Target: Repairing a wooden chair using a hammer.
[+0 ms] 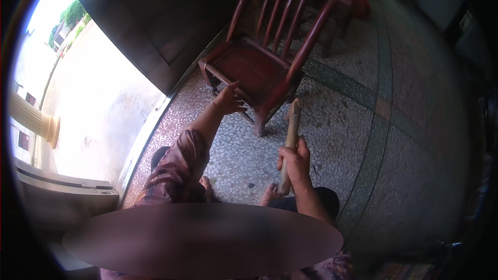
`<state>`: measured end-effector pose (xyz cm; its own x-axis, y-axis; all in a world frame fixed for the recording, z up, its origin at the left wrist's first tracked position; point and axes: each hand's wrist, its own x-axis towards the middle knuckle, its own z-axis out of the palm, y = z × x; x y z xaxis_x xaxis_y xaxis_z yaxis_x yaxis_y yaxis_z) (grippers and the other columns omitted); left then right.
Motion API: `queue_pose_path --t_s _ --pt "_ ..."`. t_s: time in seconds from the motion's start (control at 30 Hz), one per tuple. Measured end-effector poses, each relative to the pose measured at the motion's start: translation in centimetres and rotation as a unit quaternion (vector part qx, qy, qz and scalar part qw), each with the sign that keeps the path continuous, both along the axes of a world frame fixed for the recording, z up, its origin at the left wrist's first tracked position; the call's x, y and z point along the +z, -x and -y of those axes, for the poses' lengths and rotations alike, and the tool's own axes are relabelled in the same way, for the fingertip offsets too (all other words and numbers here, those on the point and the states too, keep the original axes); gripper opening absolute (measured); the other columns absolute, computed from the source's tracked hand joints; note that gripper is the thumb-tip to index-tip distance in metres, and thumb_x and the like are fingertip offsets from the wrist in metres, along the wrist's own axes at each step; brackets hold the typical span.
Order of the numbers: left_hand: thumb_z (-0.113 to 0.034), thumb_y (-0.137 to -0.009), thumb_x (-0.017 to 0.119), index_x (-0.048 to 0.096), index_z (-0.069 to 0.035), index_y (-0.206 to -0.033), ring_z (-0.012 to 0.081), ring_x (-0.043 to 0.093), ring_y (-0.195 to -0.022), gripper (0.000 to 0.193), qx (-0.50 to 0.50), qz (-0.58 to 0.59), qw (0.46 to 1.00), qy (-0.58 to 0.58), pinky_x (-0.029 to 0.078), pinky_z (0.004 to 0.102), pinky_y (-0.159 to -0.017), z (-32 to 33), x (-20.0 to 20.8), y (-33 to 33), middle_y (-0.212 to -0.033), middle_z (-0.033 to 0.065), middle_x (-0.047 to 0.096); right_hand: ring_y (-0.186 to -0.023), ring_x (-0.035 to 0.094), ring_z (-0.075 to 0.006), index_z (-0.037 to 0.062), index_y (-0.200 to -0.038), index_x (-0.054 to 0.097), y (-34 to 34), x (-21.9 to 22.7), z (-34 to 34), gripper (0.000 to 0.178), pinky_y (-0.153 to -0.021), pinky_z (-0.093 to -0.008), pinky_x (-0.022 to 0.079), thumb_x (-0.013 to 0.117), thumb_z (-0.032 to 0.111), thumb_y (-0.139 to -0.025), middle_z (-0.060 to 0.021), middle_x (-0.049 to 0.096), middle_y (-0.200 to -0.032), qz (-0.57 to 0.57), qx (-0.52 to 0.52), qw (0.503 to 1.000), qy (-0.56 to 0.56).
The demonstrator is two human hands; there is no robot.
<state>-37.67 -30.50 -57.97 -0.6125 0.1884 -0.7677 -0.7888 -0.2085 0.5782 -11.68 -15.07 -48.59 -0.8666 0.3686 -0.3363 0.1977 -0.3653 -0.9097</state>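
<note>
A dark red wooden chair (249, 70) with a slatted back stands in front of me, its seat turned towards me. My left hand (228, 99) reaches to the front edge of the seat, fingers apart and holding nothing. Whether its fingertips touch the chair, I cannot tell. In my right hand (295, 162), closed around its middle, is a pale wooden stick (292, 127) held nearly upright. The stick's upper end has a short piece jutting to one side. It stands a little to the right of the chair's front leg, apart from it.
Speckled stone floor (244, 163) with dark green bands (345, 83) spreads around the chair. A dark door panel (145, 15) is at the far left, beside a bright doorway with a pale column (39, 124) outside. My bare feet (271, 194) are close below my hands.
</note>
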Motion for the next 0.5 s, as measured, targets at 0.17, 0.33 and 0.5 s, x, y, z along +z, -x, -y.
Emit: queue_pose_path --t_s 0.17,0.33,0.5 --pt "-0.033 -0.092 0.043 0.039 0.003 -0.131 0.0341 0.042 -0.123 0.053 -0.061 -0.039 0.932 -0.355 0.03 0.0485 -0.105 -1.9 -2.5 1.2 -0.128 0.02 0.048 -0.042 0.05 -0.0133 0.0004 -0.097 0.047 0.3 0.4 -0.5 0.025 -0.039 -0.0259 0.04 0.056 0.006 -0.074 -0.0062 0.052 -0.063 -0.018 -0.02 0.999 0.022" --pt "-0.024 -0.092 0.042 0.049 0.005 -0.118 0.0332 0.053 -0.109 0.04 -0.084 -0.105 0.933 -0.335 0.041 0.0456 -0.096 -5.6 -4.9 3.5 -0.118 0.0213 0.055 -0.044 0.052 -0.0144 -0.0055 -0.112 0.044 0.1 0.5 -1.4 0.043 -0.042 -0.0271 0.044 0.056 0.005 -0.072 -0.0076 0.052 -0.069 -0.001 -0.003 1.0 0.017" --pt "-0.02 -0.09 0.045 0.051 0.003 -0.116 0.0353 0.06 -0.095 0.035 -0.099 -0.327 0.931 -0.131 0.048 0.0478 -0.083 -7.2 -7.1 6.4 -0.106 0.0191 0.061 -0.043 0.05 -0.0136 -0.003 -0.105 0.047 1.1 1.5 0.9 0.033 -0.04 -0.0263 0.041 0.056 0.005 -0.074 -0.0065 0.052 -0.065 -0.031 0.023 0.999 0.007"
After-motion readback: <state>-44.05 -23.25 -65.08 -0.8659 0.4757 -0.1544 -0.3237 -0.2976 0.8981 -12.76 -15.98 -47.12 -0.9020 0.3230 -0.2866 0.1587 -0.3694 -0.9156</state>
